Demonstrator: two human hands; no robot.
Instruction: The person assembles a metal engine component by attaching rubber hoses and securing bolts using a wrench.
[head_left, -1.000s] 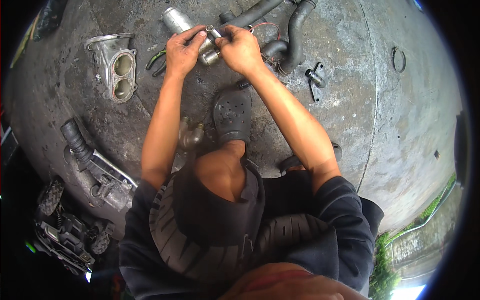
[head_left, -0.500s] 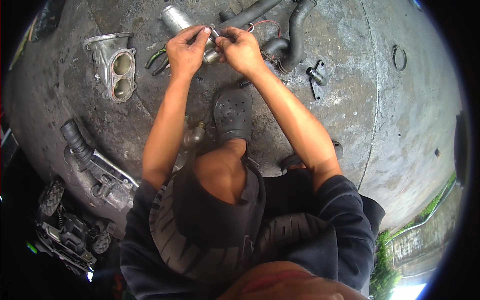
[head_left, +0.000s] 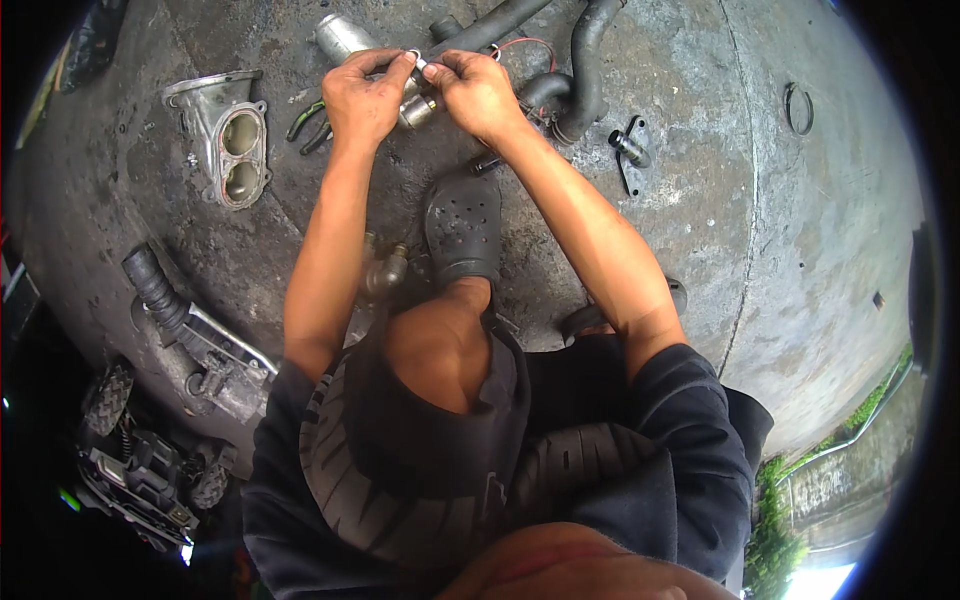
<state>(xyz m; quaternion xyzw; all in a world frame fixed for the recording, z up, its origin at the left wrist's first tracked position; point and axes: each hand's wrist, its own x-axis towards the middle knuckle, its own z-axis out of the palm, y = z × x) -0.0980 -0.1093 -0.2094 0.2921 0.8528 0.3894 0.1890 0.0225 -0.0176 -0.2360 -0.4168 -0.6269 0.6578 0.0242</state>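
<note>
A small pale ring-like piece (head_left: 416, 58) sits between the fingertips of both hands; its exact kind is too small to make out. My left hand (head_left: 362, 105) pinches it from the left with thumb and forefinger. From the right, the thumb and bent fingers of my right hand (head_left: 480, 98) close at its other side. Beneath the hands lies a silver metal cylinder (head_left: 342, 36), its middle partly hidden by my left hand and its lower end showing between the wrists. Green-handled pliers (head_left: 306, 120) rest on the ground beside my left hand.
Black hoses (head_left: 590, 70) and a thin red wire (head_left: 530, 41) lie beyond my right hand. A flanged pipe fitting (head_left: 631, 150) and a ring clamp (head_left: 799, 108) are farther right. At left are a two-port metal housing (head_left: 240, 150), a ribbed hose assembly (head_left: 160, 290) and a toy-like vehicle (head_left: 145, 470).
My fingertips have shifted slightly on the small piece, and its pale side now shows more. Both hands have moved a little left, uncovering more of the cylinder's lower end.
</note>
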